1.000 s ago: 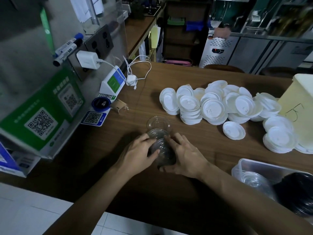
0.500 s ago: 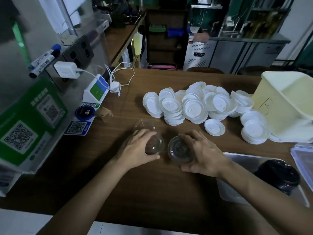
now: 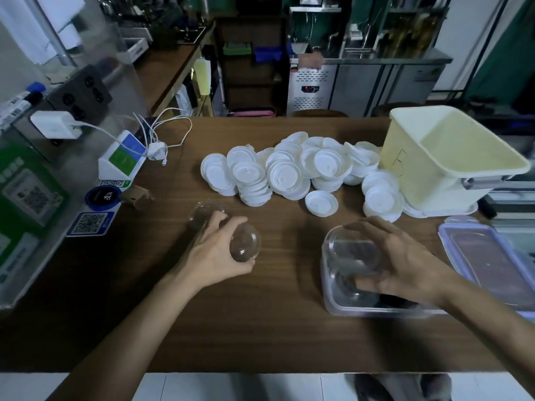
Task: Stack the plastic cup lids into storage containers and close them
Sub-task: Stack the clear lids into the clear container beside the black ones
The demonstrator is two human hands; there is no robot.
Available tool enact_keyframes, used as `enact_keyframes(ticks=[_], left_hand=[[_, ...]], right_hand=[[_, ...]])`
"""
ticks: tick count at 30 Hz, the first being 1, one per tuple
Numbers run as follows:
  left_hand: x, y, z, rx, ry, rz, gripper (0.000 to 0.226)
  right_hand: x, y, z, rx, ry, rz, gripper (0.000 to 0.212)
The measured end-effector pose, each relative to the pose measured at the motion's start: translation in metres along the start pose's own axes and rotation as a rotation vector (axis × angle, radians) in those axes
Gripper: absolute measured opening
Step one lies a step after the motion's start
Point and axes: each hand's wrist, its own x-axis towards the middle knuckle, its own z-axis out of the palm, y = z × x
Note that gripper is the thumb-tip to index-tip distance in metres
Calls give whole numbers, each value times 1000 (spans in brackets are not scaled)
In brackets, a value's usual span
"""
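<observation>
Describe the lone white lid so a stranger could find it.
On the wooden table, find the heap of white lids at its far side. On the heap's near side one white lid lies flat by itself, stacked on nothing.

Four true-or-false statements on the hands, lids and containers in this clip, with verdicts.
1. The left hand and the right hand each hold clear lids. True.
2. The white lids sit inside the yellow bin. False: they lie heaped on the table beside it.
3. The right hand is above the clear container. True.
4. The container lid is closed on the clear container. False: it lies on the table, to the container's right.
</observation>
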Motion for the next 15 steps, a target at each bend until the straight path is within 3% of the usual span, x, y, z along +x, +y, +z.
enact_keyframes(ticks=[7,15], left_hand=[[-6,74,0,-60,21,102,85],[-12,117,13,-52,-10,94,86]], right_hand=[[-23,21,-1,-119,-106,-59,83],[-3,26,7,-228,-190,-142,74]])
